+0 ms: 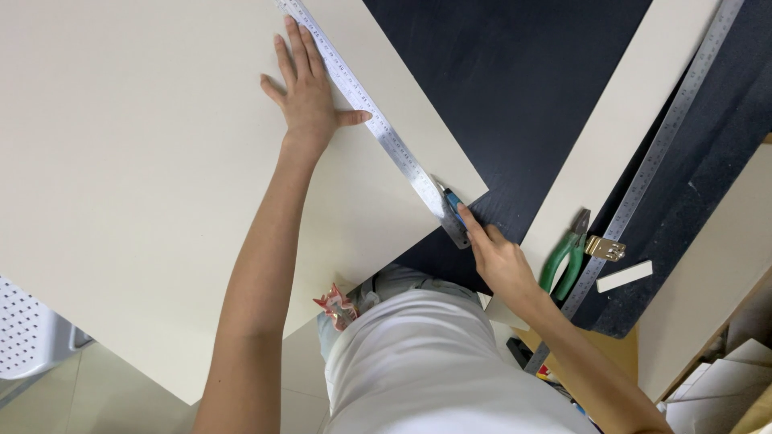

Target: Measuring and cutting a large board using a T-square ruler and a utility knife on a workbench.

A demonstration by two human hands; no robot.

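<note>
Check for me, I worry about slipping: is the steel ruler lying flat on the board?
Flat: the steel ruler lies flush on the cream board, pressed by the left hand.

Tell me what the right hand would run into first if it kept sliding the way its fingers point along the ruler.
The right hand points up and to the left, its knife against the steel ruler. On that line it would probably first meet the left hand, whose thumb touches the ruler. Only cream board lies between.

The right hand (500,259) hides most of the blue cutter (454,201).
</note>
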